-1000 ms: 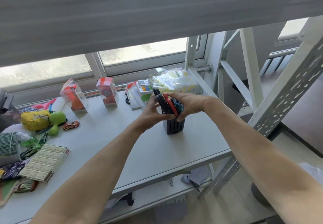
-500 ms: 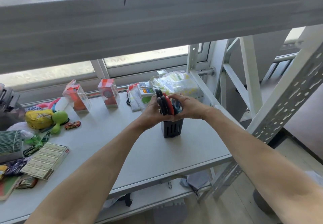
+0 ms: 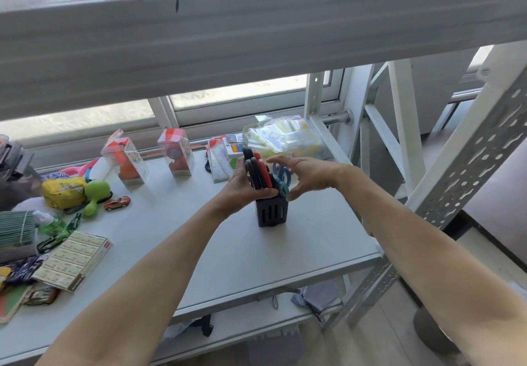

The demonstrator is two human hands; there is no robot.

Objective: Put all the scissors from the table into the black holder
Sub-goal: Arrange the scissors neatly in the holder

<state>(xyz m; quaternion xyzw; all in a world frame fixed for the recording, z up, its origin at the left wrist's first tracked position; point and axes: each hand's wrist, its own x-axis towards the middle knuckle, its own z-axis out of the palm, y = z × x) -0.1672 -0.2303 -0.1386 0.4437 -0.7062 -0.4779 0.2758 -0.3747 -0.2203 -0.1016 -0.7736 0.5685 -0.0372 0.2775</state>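
Head view
Black holder (image 3: 271, 212): upright on the grey table (image 3: 176, 240), right of centre, near the right end.
Scissors (image 3: 261, 173): standing in the holder, handles up; black and red handles to the left, teal and blue handles (image 3: 281, 180) to the right.
Left hand (image 3: 242, 187): closed around the black and red handles, thumb across the holder's rim, fingers behind the handles.
Right hand (image 3: 306, 173): fingers spread wide, holding nothing, just right of the teal and blue handles, apart from them.
Far edge of table: two clear boxes (image 3: 175, 153) with orange contents, a clear bag (image 3: 285, 137) of yellow and white packets behind the holder.
Left of table: yellow pouch (image 3: 62, 190), green toy (image 3: 95, 194), small toy car (image 3: 117, 203), flat cream box (image 3: 72, 260) nearer the front edge.
Above: underside of a grey shelf (image 3: 256, 46) across the top.
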